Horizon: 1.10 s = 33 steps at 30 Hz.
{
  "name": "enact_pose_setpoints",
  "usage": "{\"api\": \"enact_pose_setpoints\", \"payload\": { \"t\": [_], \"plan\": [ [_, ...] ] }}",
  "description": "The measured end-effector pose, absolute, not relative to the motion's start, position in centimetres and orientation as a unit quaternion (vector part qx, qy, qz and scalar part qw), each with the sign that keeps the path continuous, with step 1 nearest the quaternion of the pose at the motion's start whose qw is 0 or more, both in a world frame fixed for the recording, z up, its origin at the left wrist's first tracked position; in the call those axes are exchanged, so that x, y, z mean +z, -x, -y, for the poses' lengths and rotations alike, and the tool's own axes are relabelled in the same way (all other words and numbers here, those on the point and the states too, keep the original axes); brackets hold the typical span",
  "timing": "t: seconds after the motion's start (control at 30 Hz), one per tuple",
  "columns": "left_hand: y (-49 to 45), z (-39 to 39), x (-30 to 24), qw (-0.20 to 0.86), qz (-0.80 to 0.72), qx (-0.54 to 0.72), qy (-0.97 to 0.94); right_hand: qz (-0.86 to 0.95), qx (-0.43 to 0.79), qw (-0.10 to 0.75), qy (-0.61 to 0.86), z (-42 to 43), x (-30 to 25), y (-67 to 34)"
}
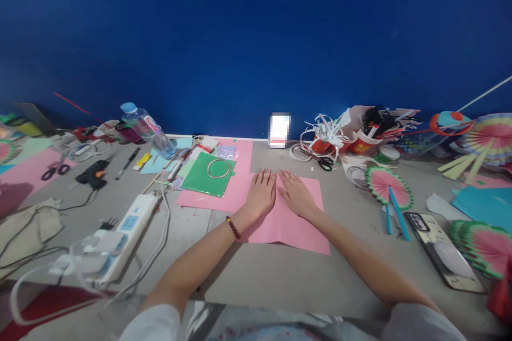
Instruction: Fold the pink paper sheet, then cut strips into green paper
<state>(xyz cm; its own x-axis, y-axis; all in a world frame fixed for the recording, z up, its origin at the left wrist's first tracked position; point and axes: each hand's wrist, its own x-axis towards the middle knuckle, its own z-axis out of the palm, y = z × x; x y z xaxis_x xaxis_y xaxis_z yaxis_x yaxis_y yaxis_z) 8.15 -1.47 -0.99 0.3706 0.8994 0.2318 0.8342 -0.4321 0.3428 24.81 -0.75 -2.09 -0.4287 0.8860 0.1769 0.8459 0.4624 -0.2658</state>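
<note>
A pink sheet of paper (296, 232) lies on the grey table in front of me, with a crease down its middle. My left hand (261, 194) rests flat on its left half, fingers together and stretched away from me. On the right half, close beside the crease, my right hand (296, 194) lies flat too, its fingers extended. Neither hand grips anything. A green square packet (204, 181) with a metal ring (218, 168) on it sits left of my left hand, on another pink sheet (244, 152).
A power strip (130, 229) with cables is at left, near a glue gun (93, 173) and a tilted bottle (150, 128). A lit phone (279, 130) leans on the blue wall. To the right are a watermelon paper fan (384, 181), a phone case (432, 240) and black-handled scissors (326, 163).
</note>
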Motion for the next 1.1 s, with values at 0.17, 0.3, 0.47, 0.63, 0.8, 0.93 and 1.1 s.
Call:
{"api": "enact_pose_setpoints", "payload": {
  "t": [0.17,0.3,0.47,0.63,0.8,0.93,1.1],
  "plan": [
    [-7.6,1.8,-0.4,0.060,-0.527,0.214,-0.820,0.814,0.064,0.204,0.540,1.0,-1.8,-25.3],
    [-7.4,2.4,0.6,0.034,-0.536,0.200,-0.819,0.834,0.039,0.179,0.520,1.1,-1.3,-25.6],
    [-7.3,2.7,0.9,0.034,-0.539,0.146,-0.829,0.854,0.048,0.128,0.501,1.1,-1.5,-26.3],
    [-7.7,3.0,-0.2,0.013,-0.560,0.117,-0.820,0.853,0.042,0.089,0.512,0.9,-1.7,-26.4],
    [-8.2,3.2,-1.1,0.009,-0.582,0.093,-0.808,0.840,0.021,0.077,0.537,1.0,-1.6,-26.1],
    [-8.2,3.2,-1.2,0.011,-0.584,0.094,-0.806,0.832,0.017,0.066,0.550,1.1,-1.7,-25.9],
    [-8.2,3.3,-1.0,0.011,-0.584,0.096,-0.806,0.821,0.008,0.068,0.567,1.4,-1.9,-25.7]
  ]
}}
